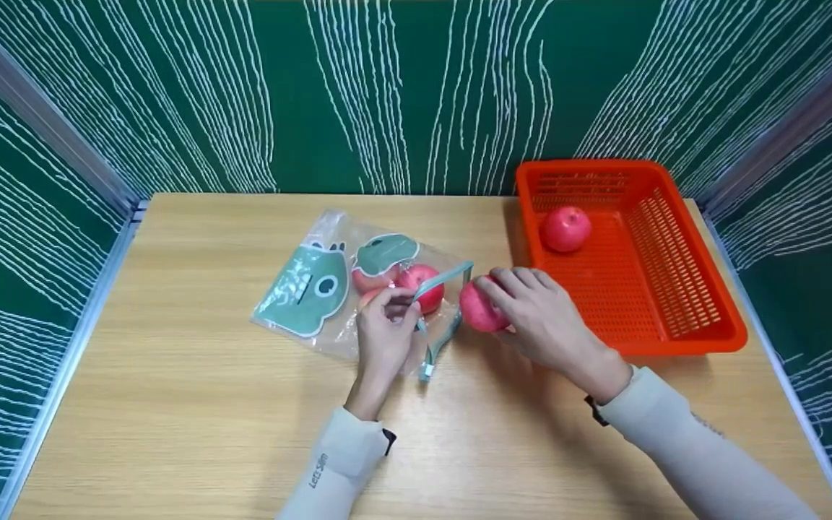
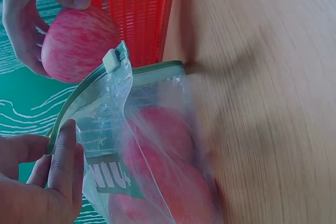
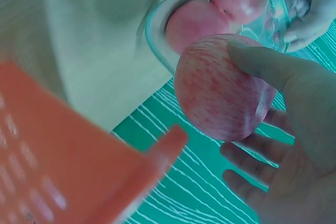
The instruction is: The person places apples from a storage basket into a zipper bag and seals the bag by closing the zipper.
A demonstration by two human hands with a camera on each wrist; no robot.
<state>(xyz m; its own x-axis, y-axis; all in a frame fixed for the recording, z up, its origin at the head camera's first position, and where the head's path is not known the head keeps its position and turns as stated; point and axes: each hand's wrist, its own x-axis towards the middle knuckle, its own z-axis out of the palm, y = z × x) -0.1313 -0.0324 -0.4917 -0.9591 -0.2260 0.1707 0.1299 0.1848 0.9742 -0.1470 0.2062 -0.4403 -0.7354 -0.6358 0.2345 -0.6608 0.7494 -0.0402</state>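
A clear zip bag [image 1: 336, 332] with green cartoon prints lies on the table, its green-edged mouth held apart. My left hand [image 1: 386, 328] pinches the rim of that mouth between thumb and fingers. Inside the bag several red apples [image 2: 160, 135] rest together. Just outside the opening, my right hand [image 1: 535, 314] grips another red apple [image 3: 223, 87], thumb on one side and fingers on the other. A white slider [image 2: 111, 61] sits on the bag's zip edge in the left wrist view.
To the right stands a red-orange plastic basket [image 1: 708, 289] with slotted walls, close by my right hand. One apple [image 1: 566, 229] lies in its far left corner. Green panels with white lines [image 1: 416, 101] border the wooden table [image 1: 192, 404] at the back and sides.
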